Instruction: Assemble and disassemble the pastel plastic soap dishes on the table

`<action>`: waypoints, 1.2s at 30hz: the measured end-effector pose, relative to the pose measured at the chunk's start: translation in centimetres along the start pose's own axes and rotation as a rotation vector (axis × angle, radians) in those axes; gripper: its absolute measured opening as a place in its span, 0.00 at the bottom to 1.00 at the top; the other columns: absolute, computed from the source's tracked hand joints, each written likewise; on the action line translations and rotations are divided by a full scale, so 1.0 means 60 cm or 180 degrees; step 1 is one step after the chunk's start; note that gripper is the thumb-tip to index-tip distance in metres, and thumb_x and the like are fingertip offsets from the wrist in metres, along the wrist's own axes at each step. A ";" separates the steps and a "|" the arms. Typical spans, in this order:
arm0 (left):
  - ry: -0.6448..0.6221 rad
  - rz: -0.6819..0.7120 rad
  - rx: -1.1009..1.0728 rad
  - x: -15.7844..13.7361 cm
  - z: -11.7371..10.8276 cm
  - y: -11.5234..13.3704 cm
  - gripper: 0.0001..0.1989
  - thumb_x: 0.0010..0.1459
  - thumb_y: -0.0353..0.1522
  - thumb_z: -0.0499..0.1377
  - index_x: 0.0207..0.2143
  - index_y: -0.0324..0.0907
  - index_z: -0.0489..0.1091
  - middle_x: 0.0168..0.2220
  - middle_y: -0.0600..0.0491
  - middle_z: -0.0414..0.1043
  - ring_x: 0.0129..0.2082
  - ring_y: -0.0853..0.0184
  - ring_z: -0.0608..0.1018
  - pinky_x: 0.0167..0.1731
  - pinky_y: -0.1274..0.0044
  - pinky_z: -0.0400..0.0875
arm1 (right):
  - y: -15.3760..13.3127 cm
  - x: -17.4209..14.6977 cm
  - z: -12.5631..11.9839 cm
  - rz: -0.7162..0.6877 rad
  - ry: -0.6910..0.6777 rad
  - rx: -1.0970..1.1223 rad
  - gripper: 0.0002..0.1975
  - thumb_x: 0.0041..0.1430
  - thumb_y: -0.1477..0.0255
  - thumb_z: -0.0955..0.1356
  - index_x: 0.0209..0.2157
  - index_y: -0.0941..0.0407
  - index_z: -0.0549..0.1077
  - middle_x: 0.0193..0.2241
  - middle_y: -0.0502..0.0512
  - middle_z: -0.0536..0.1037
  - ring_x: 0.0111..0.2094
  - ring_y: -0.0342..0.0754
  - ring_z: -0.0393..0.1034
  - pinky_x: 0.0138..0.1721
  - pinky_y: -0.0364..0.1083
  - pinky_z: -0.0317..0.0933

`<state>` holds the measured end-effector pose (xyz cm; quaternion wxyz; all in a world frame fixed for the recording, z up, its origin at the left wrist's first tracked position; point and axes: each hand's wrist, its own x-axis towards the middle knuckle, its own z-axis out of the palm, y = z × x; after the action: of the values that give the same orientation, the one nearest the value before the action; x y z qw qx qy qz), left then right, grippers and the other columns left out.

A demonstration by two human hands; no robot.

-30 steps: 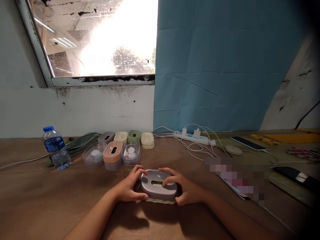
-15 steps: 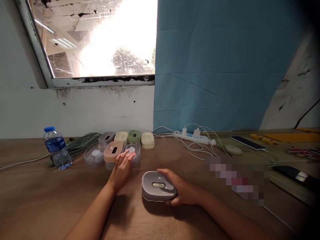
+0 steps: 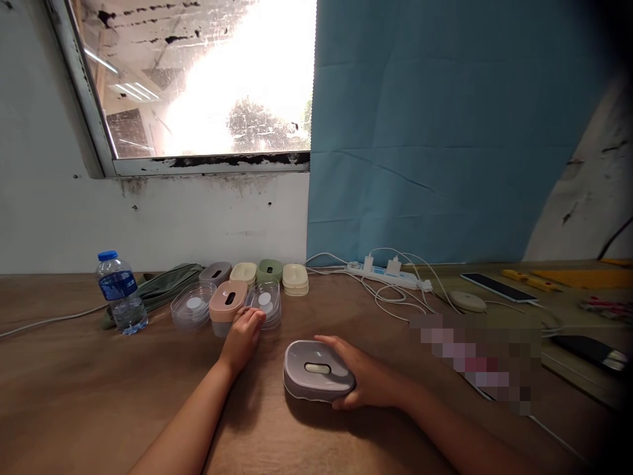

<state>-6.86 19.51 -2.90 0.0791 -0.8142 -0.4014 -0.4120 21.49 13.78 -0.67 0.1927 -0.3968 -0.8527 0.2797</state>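
My right hand point(image 3: 363, 377) grips the right side of a mauve slotted lid point(image 3: 316, 384), rounded at the corners. Something cream shows through its oval slot, and a pale rim shows along its lower edge. It is tilted slightly over the table. My left hand point(image 3: 243, 338) has its fingers bent together at the near side of a stack of clear plastic containers point(image 3: 266, 298); whether it grips one is hidden. Just left of those fingers stands a peach-lidded box point(image 3: 228, 298). More clear containers point(image 3: 190, 310) are stacked to its left.
Behind are a mauve box point(image 3: 216, 272), cream lids point(image 3: 295, 280) and a green-lidded box point(image 3: 270, 269). A water bottle point(image 3: 121, 293) stands left by a grey-green cloth bag point(image 3: 171, 284). To the right lie a power strip point(image 3: 386, 276), cables and a phone point(image 3: 498, 288).
My left fingers, stretched out before, are now bent and lower beside the clear containers. My right hand keeps hold of the mauve slotted lid. The whole view has shifted slightly.
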 end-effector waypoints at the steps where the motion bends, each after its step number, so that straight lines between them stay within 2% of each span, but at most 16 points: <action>1: 0.0053 -0.0044 -0.0075 0.000 0.000 -0.001 0.06 0.59 0.26 0.48 0.34 0.42 0.64 0.35 0.51 0.68 0.38 0.65 0.69 0.42 0.71 0.65 | 0.001 0.000 0.000 -0.0009 -0.0007 -0.0007 0.49 0.34 0.64 0.75 0.58 0.55 0.51 0.56 0.60 0.57 0.55 0.57 0.54 0.55 0.52 0.50; 6: 0.0378 -0.0205 -0.0362 -0.003 0.004 -0.003 0.04 0.57 0.27 0.51 0.30 0.42 0.63 0.34 0.52 0.67 0.39 0.65 0.70 0.41 0.71 0.65 | 0.005 -0.001 0.002 -0.0058 -0.0028 -0.0057 0.49 0.35 0.63 0.74 0.58 0.54 0.51 0.56 0.59 0.57 0.55 0.56 0.54 0.55 0.51 0.51; 8: 0.0666 -0.0300 -0.0676 -0.002 0.004 0.005 0.02 0.56 0.28 0.53 0.30 0.43 0.62 0.36 0.52 0.65 0.41 0.65 0.70 0.40 0.72 0.67 | 0.007 -0.001 0.002 -0.0088 -0.0015 -0.0109 0.50 0.35 0.61 0.74 0.58 0.54 0.50 0.56 0.59 0.56 0.56 0.57 0.53 0.55 0.52 0.52; 10: 0.1125 -0.0447 -0.1356 0.002 -0.001 0.022 0.04 0.55 0.29 0.55 0.31 0.43 0.60 0.37 0.53 0.62 0.40 0.67 0.72 0.39 0.74 0.69 | 0.011 -0.003 0.003 -0.0174 0.0048 -0.0213 0.53 0.35 0.59 0.74 0.60 0.53 0.46 0.59 0.61 0.51 0.58 0.59 0.49 0.56 0.54 0.49; 12: 0.1367 -0.0690 -0.2256 0.008 -0.011 0.043 0.08 0.55 0.30 0.56 0.32 0.44 0.56 0.38 0.55 0.59 0.37 0.70 0.74 0.39 0.74 0.70 | 0.015 -0.004 0.003 -0.0307 0.0255 -0.0326 0.55 0.38 0.57 0.73 0.61 0.53 0.40 0.61 0.61 0.44 0.60 0.59 0.42 0.58 0.56 0.45; 13: 0.1329 -0.0854 -0.2688 0.011 -0.017 0.054 0.09 0.55 0.30 0.56 0.33 0.45 0.55 0.38 0.56 0.58 0.35 0.72 0.75 0.39 0.74 0.70 | 0.016 -0.004 0.002 -0.0367 0.0441 -0.0390 0.54 0.41 0.57 0.72 0.61 0.52 0.37 0.62 0.61 0.41 0.61 0.59 0.39 0.58 0.56 0.44; 15: 0.0992 -0.1235 -0.3395 0.015 -0.027 0.074 0.11 0.54 0.32 0.57 0.34 0.45 0.54 0.38 0.58 0.58 0.32 0.73 0.76 0.38 0.76 0.69 | 0.016 -0.005 0.001 -0.0482 0.0904 -0.0560 0.49 0.47 0.60 0.70 0.61 0.51 0.36 0.62 0.59 0.39 0.62 0.57 0.37 0.58 0.57 0.44; 18: 0.0495 -0.1743 -0.4182 0.016 -0.032 0.094 0.14 0.52 0.33 0.60 0.35 0.45 0.54 0.38 0.58 0.60 0.32 0.72 0.77 0.37 0.78 0.69 | 0.009 -0.005 -0.001 -0.0751 0.1420 -0.0846 0.41 0.50 0.67 0.68 0.60 0.50 0.41 0.62 0.58 0.38 0.61 0.55 0.40 0.58 0.56 0.47; 23: -0.0096 -0.2181 -0.5049 0.005 -0.014 0.114 0.16 0.48 0.33 0.63 0.35 0.45 0.57 0.36 0.58 0.63 0.32 0.70 0.77 0.36 0.77 0.68 | 0.000 -0.005 -0.002 -0.1009 0.1450 -0.0892 0.36 0.49 0.69 0.68 0.58 0.49 0.50 0.61 0.57 0.41 0.60 0.56 0.45 0.56 0.55 0.51; 27: -0.0312 -0.2445 -0.5004 -0.002 0.001 0.119 0.18 0.45 0.35 0.65 0.34 0.43 0.58 0.36 0.57 0.64 0.32 0.69 0.76 0.36 0.76 0.67 | 0.003 -0.005 -0.003 -0.0906 0.1153 -0.0695 0.35 0.46 0.67 0.70 0.56 0.50 0.56 0.59 0.58 0.49 0.58 0.57 0.49 0.55 0.54 0.52; 31: -0.0306 -0.2339 -0.4358 -0.002 0.013 0.107 0.18 0.44 0.38 0.64 0.31 0.41 0.59 0.32 0.57 0.65 0.30 0.72 0.73 0.35 0.78 0.65 | 0.009 -0.003 -0.008 -0.0751 0.1058 -0.0457 0.36 0.42 0.63 0.72 0.55 0.49 0.59 0.56 0.58 0.56 0.55 0.58 0.54 0.54 0.53 0.53; 36: -0.0584 -0.2362 -0.3616 -0.006 0.026 0.090 0.18 0.43 0.41 0.63 0.28 0.40 0.60 0.25 0.58 0.63 0.25 0.74 0.67 0.26 0.81 0.62 | 0.008 -0.001 -0.012 -0.0419 0.0351 -0.0155 0.37 0.42 0.61 0.72 0.55 0.50 0.59 0.52 0.57 0.58 0.52 0.57 0.56 0.53 0.52 0.54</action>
<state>-2.15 16.46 -3.09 -0.5411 -0.5696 -0.3804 -0.4879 22.21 14.20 -0.39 0.2476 -0.3592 -0.8716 0.2234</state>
